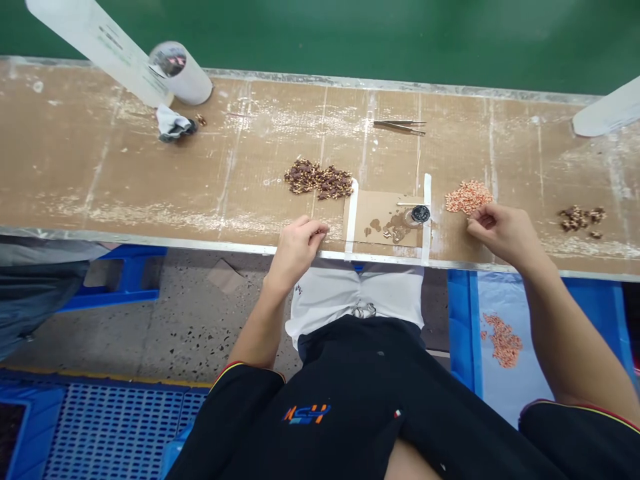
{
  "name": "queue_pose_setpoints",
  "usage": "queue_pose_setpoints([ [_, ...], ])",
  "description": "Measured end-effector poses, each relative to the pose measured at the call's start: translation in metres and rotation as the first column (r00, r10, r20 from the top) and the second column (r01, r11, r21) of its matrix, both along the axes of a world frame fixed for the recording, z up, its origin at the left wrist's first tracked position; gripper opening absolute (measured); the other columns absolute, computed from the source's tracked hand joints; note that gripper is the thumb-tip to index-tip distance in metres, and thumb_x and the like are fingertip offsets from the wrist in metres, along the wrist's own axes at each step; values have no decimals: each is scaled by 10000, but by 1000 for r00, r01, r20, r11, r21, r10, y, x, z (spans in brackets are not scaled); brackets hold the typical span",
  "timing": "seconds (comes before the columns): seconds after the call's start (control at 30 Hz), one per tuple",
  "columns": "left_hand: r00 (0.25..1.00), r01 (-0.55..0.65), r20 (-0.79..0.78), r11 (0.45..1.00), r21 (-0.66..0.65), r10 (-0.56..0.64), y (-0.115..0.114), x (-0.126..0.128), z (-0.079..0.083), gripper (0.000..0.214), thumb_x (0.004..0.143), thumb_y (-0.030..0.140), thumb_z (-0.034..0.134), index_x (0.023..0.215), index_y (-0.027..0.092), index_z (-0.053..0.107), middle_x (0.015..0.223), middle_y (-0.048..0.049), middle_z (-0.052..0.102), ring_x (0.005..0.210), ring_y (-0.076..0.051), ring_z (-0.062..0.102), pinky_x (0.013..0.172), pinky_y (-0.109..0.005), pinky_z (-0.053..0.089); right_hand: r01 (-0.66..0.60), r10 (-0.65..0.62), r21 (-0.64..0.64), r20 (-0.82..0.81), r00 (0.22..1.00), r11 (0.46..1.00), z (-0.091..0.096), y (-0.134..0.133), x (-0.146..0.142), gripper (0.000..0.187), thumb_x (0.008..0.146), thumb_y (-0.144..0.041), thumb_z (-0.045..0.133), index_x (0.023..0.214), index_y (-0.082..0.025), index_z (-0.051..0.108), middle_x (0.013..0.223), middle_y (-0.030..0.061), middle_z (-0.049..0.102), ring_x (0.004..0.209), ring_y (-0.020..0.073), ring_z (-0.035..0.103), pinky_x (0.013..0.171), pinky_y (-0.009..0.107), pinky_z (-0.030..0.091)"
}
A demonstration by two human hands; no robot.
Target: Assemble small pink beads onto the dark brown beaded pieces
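My left hand (299, 247) is closed in a pinch over the table's front edge, below a pile of small dark-brown and gold pieces (319, 179). Whatever its fingertips hold is too small to name. At the lower right side of a heap of tiny orange-and-white pieces (468, 197), my right hand (505, 231) has thumb and fingers pressed together; what is between them is hidden. Between the hands lies a cardboard sheet (377, 203) held by white tape strips (353, 217). On it are wet stains, a small black-topped jar (420, 214) and a thin stick (411, 204).
Tweezers (400, 125) lie farther back. More brown-gold pieces (580, 217) are at the right. A white cylinder (185, 77) and a crumpled cloth (173, 124) stand left. Below, a blue bin (463, 327) holds a lined tray with orange pieces (503, 341). Another person's clothing (40, 287) shows at left.
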State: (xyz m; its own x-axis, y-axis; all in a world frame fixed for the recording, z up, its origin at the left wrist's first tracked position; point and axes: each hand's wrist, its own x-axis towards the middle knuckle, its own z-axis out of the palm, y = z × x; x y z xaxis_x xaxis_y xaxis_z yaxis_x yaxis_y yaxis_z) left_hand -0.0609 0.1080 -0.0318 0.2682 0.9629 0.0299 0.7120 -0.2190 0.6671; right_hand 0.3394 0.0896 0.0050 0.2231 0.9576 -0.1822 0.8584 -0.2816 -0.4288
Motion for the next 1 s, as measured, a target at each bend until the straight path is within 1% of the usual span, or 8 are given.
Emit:
queue_pose_setpoints([
  [0.1, 997, -38, 69, 998, 47, 35, -2, 14, -11, 223, 952, 108, 643, 1067, 189, 816, 1012, -85, 822, 945, -227, 751, 926, -377, 602, -18, 19, 10, -58, 998, 1000, -3, -4, 6, 74, 696, -291, 614, 660, -266, 555, 640, 39, 628, 617, 197, 554, 647, 337, 437],
  [0.2, 968, -110, 230, 993, 34, 99, -6, 24, -20, 174, 951, 190, 688, 1072, 192, 812, 1017, -87, 833, 898, -213, 757, 882, -371, 624, -53, 56, 19, -205, 977, 998, -5, -8, 11, 159, 752, -399, 628, 703, -260, 568, 643, 10, 578, 600, 170, 498, 606, 316, 410],
  [0.33, 790, -167, 563, 968, -185, 244, -11, 35, -22, 153, 863, 272, 790, 982, 179, 813, 915, -59, 829, 815, -180, 786, 777, -308, 661, -91, 100, 41, -422, 901, 995, -1, -11, 12, 288, 772, -504, 715, 738, -243, 598, 664, -7, 558, 627, 154, 486, 607, 299, 415],
  [0.47, 677, -86, 669, 935, -344, 308, -15, 47, -15, 183, 813, 316, 867, 927, 174, 870, 848, -71, 843, 726, -160, 761, 681, -287, 661, -90, 91, 26, -508, 856, 996, 7, -12, 5, 305, 789, -504, 762, 750, -236, 620, 678, -3, 568, 646, 152, 497, 613, 296, 426],
  [0.67, 540, 42, 785, 921, -386, 304, -11, 62, -15, 334, 774, 378, 935, 1058, 207, 901, 884, -88, 875, 587, -103, 667, 555, -245, 596, -88, 89, 23, -424, 901, 996, 8, -12, -7, 236, 728, -453, 696, 712, -234, 608, 665, 1, 568, 626, 144, 486, 598, 292, 391],
  [0.77, 507, 64, 804, 916, -396, 312, -6, 67, -24, 339, 765, 409, 948, 1036, 210, 903, 872, -82, 870, 599, -108, 671, 578, -252, 604, -137, 129, 3, -352, 927, 991, 4, -12, -15, 217, 726, -438, 665, 691, -239, 586, 628, -14, 534, 590, 136, 447, 574, 288, 363],
  [0.87, 494, 97, 822, 921, -377, 284, -1, 67, -33, 387, 804, 434, 933, 1129, 228, 894, 1004, -91, 878, 657, -107, 691, 644, -268, 632, -174, 168, 10, -325, 931, 985, 2, -10, -22, 204, 747, -434, 638, 692, -250, 567, 593, -36, 485, 557, 131, 413, 562, 290, 361],
  [1.0, 453, 151, 857, 926, -345, 246, 3, 63, -44, 418, 841, 455, 913, 1209, 261, 880, 1105, -95, 867, 706, -106, 711, 704, -278, 650, -265, 277, 80, -220, 936, 961, 13, 1, -27, 133, 776, -354, 617, 711, -262, 545, 614, -17, 529, 587, 153, 466, 594, 301, 402],
])
